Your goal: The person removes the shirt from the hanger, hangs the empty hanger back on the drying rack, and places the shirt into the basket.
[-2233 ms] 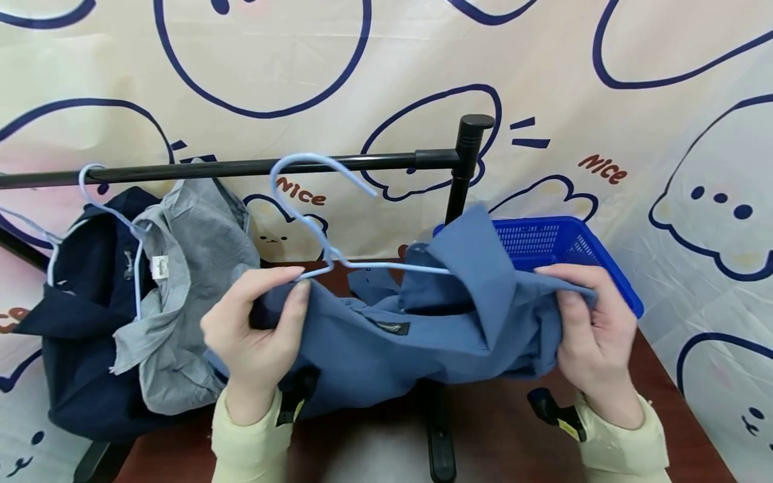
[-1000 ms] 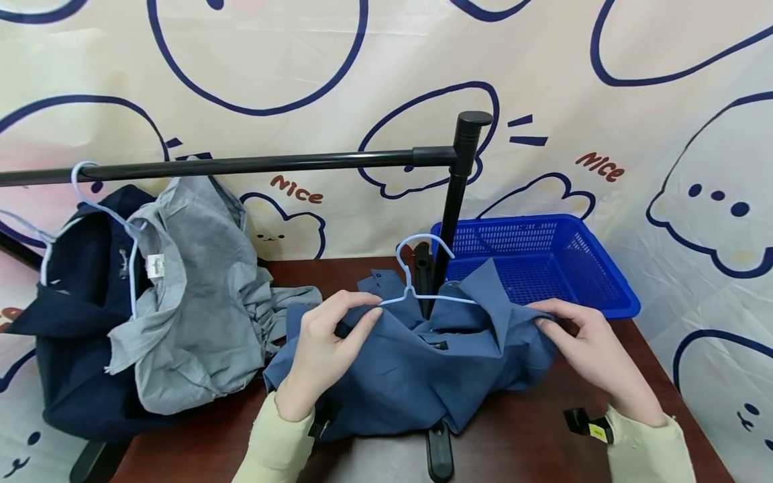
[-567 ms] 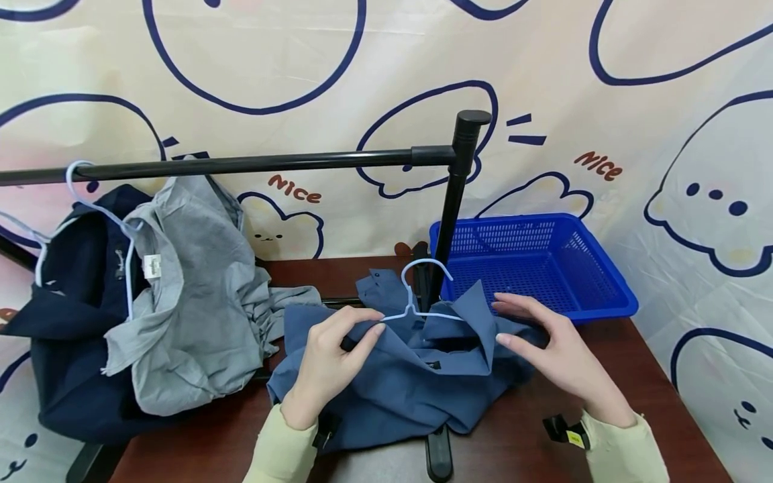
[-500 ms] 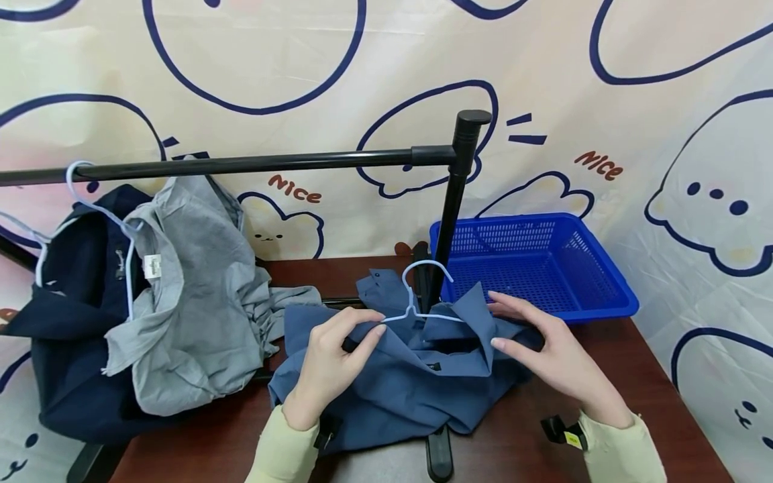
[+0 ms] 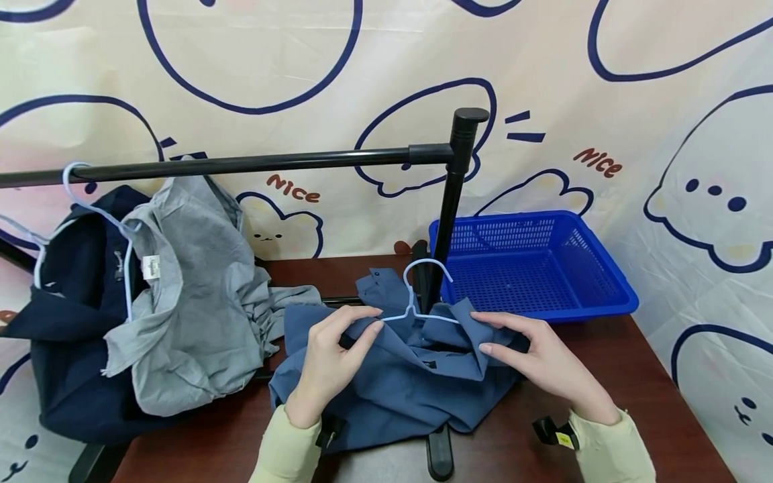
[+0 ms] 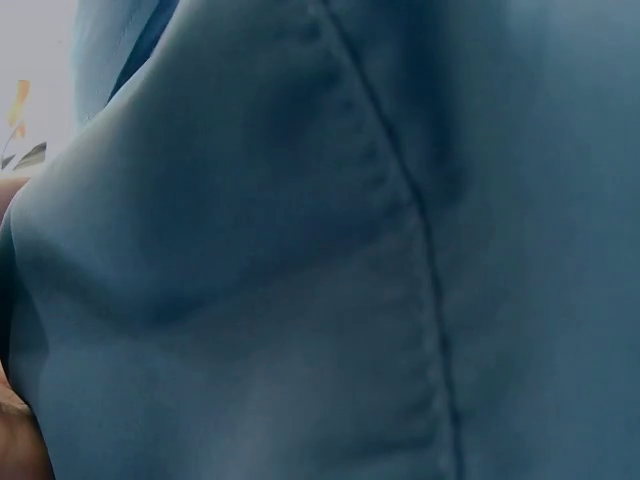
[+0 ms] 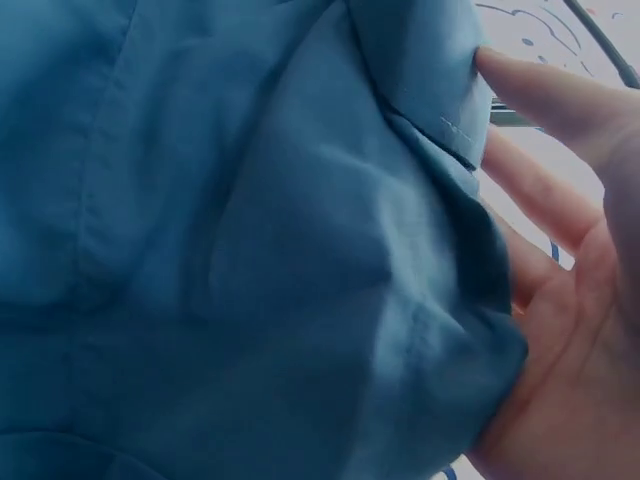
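Note:
A blue collared shirt (image 5: 417, 396) lies bunched on the table in front of the rack post, a dark label inside its neck. A light-blue hanger (image 5: 412, 288) sits in the neck opening, its hook upright and its arm ends hidden by cloth. My left hand (image 5: 332, 355) pinches the shirt at the left shoulder, by the hanger's arm. With thumb and fingers apart and fairly straight, my right hand (image 5: 549, 362) touches the collar (image 5: 474, 335) on the right side. Blue cloth fills most of the left wrist view; the right wrist view shows my thumb (image 7: 530, 90) against the collar's edge.
A black rack rail (image 5: 272, 163) crosses the back, joined to a post (image 5: 451, 208). At left hang a grey shirt (image 5: 199, 268) and a navy garment (image 5: 72, 382) on light-blue hangers. Behind my right hand stands a blue basket (image 5: 537, 268) on the brown table (image 5: 628, 389).
The shirt and hanger have come down onto the table from rail height. My right hand has let go of the right shoulder and moved left to the collar, which now leans inward.

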The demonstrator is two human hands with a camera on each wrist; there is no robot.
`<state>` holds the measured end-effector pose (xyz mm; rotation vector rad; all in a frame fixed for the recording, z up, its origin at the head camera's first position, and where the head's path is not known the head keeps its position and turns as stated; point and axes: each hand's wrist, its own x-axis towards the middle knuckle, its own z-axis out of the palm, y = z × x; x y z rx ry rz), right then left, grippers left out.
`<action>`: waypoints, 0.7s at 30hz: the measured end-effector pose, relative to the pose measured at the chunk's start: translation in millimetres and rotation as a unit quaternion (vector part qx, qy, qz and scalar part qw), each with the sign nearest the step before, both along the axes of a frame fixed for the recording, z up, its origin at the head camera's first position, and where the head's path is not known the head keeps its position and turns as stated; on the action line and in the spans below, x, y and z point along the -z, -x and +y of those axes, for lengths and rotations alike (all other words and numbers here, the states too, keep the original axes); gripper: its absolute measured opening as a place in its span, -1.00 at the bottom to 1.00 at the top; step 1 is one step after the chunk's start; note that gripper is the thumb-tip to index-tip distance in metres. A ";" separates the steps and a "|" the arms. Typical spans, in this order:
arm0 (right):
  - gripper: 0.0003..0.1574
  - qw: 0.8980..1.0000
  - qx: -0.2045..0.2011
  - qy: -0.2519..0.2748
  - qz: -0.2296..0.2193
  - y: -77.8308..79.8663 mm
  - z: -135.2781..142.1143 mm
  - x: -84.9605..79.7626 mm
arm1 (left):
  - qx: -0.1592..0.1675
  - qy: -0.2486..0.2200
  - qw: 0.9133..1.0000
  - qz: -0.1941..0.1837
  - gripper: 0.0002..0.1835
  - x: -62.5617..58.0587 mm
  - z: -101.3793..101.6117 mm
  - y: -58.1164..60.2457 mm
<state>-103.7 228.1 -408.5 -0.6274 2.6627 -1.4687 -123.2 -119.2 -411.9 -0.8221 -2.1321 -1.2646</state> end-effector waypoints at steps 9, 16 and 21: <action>-0.77 0.998 0.047 0.025 0.018 -0.9 -3.0 -0.4 | -0.064 0.054 0.996 -0.024 -0.54 -8.7 -9.5 -2.6; -0.72 0.991 0.074 0.037 0.108 -2.6 -4.2 -6.7 | -0.164 0.158 0.970 -0.084 -0.69 -15.0 -18.3 -6.2; -0.72 0.987 0.087 0.045 0.131 -2.9 -5.9 -7.6 | -0.189 0.190 0.952 -0.149 -0.48 -15.4 -19.7 -8.2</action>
